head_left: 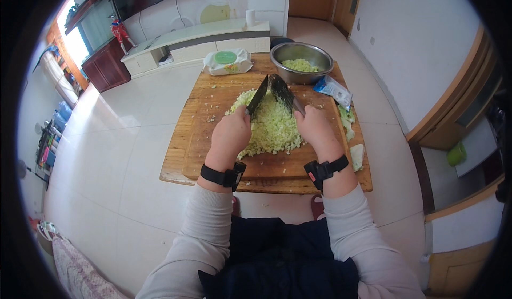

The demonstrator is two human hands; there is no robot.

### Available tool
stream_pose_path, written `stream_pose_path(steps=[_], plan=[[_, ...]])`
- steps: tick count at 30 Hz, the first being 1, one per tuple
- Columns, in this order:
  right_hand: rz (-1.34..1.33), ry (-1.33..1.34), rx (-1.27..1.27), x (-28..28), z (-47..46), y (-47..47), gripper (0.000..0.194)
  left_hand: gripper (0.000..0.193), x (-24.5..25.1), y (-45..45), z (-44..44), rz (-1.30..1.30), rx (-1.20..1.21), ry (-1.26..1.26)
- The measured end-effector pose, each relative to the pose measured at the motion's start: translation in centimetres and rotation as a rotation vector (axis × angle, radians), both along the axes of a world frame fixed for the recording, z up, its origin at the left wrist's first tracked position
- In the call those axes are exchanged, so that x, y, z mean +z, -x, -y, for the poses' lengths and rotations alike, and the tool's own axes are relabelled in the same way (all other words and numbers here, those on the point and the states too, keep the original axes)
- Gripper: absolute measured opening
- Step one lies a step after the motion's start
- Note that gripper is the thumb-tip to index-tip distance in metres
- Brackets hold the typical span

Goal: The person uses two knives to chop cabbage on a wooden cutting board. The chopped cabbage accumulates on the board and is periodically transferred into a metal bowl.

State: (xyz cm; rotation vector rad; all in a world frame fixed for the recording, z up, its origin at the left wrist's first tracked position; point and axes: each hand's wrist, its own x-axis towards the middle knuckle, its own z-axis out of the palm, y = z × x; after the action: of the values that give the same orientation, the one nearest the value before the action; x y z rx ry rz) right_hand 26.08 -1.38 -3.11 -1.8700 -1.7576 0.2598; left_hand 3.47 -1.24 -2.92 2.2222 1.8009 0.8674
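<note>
A mound of finely chopped cabbage [276, 127] covers the middle of a wooden cutting board [216, 155]. My left hand [232, 131] grips the handle of a dark-bladed kitchen knife [259, 95], its blade slanting up over the mound's left side. In my right hand [316, 125] is the handle of a second knife, a broad cleaver [281, 92] with bits of cabbage stuck to its blade. The two blades lean toward each other at the far side of the mound. Whether their edges touch the board is hidden by the cabbage.
Behind the board, a steel bowl [302, 75] holds more chopped cabbage. A wet-wipes pack [228, 62] lies at the table's far left. Along the right edge lie a blue-and-white plastic packet [335, 91], a cabbage leaf [346, 121] and a pale cabbage piece [357, 157]. The wooden table [172, 155] stands on a tiled floor.
</note>
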Motion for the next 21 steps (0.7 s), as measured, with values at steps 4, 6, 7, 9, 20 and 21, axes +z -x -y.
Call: stream_pose_path(steps=[4,6,7,9,20,21], plan=[[-0.061,-0.122,-0.087,0.5,-0.1,0.0,0.037,0.033,0.4,-0.3,-0.1,0.191,-0.016,-0.081],[-0.067,-0.173,-0.095,0.7,-0.3,-0.2,0.037,0.034,0.3,-0.2,-0.5,0.254,-0.008,-0.094],[-0.054,-0.185,-0.077,0.8,-0.4,-0.2,0.037,0.035,0.3,-0.1,-0.8,0.248,0.002,-0.087],[-0.025,-0.103,-0.044,0.7,-0.6,-0.3,0.037,0.036,0.0,0.3,-1.2,0.201,0.029,-0.061],[0.033,-0.092,-0.038,-0.2,-0.7,0.7,0.036,0.034,-0.1,0.4,-1.4,0.398,-0.003,-0.141],[0.017,-0.041,-0.038,-0.2,-0.5,1.0,0.036,0.034,-0.2,0.4,-1.5,0.340,0.031,-0.067]])
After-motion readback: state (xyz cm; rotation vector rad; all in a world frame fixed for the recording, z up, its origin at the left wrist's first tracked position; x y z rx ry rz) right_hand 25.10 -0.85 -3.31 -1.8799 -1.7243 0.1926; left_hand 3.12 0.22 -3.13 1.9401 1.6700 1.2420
